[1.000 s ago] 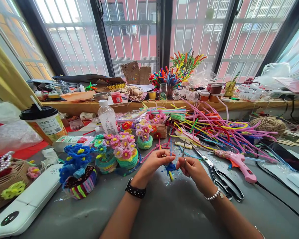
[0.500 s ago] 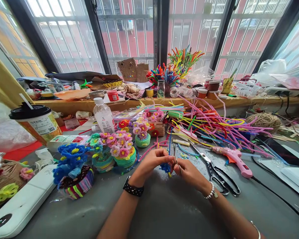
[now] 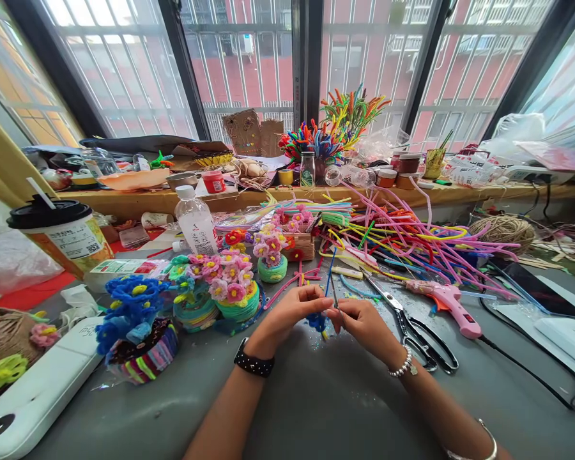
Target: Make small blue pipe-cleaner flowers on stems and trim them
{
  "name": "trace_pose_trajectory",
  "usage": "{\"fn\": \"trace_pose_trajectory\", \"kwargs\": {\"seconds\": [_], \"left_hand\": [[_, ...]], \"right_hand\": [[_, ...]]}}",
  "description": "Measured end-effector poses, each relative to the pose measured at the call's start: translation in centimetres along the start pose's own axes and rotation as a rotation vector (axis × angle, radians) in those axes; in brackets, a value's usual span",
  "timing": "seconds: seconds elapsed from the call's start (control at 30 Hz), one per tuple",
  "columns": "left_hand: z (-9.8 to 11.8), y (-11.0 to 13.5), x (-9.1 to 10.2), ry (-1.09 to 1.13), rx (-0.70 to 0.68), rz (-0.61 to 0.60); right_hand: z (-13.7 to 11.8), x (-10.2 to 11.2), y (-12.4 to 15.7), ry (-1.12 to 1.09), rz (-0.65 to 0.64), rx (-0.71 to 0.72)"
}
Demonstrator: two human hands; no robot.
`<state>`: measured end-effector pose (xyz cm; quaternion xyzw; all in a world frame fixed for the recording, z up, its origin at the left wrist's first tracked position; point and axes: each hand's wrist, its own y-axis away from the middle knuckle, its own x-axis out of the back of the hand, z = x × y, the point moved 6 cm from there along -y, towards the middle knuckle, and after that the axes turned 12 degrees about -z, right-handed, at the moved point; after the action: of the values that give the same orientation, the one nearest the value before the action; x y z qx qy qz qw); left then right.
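Observation:
Over the grey table [image 3: 326,409], my left hand [image 3: 292,313] pinches a small blue pipe-cleaner flower [image 3: 317,321] with a yellow bit below it and a blue stem rising from it. My right hand [image 3: 361,319] is closed on a thin metal tool [image 3: 334,292] whose tip points up, right beside the flower. Both hands touch at the fingertips. A black watch is on my left wrist, a pearl bracelet on my right.
Black-handled scissors [image 3: 412,326] and a pink glue gun [image 3: 448,300] lie right of my hands. Finished pipe-cleaner flower pots [image 3: 230,287] and a blue flower basket [image 3: 137,322] stand at left. A heap of loose pipe cleaners [image 3: 412,243], a water bottle [image 3: 195,220] and a lidded cup [image 3: 60,233] sit behind.
My right hand has moved left until it meets my left hand at the blue flower. The tool has tilted closer to the stem.

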<state>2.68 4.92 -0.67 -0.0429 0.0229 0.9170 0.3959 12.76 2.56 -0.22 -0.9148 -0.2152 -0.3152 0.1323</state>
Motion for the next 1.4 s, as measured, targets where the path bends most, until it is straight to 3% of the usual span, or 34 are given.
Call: {"fn": "trace_pose_trajectory", "kwargs": {"seconds": [0.27,0.53,0.87,1.0,1.4], "left_hand": [[0.3,0.1,0.2,0.027,0.000,0.051],[-0.4,0.0,0.5,0.061,0.063,0.090],[-0.4,0.1,-0.1,0.012,0.081,-0.021],[-0.5,0.1,-0.2,0.015,0.086,-0.046],[-0.4,-0.1,0.5,0.088,0.046,0.092]], "right_hand": [[-0.1,0.1,0.0,-0.024,0.030,0.021],[0.3,-0.5,-0.1,-0.039,-0.024,0.022],[-0.8,-1.1,0.0,0.079,-0.146,0.120],[-0.8,-0.9,0.0,0.073,-0.126,0.122],[-0.2,0.0,0.0,0.003,0.022,0.081]]}}
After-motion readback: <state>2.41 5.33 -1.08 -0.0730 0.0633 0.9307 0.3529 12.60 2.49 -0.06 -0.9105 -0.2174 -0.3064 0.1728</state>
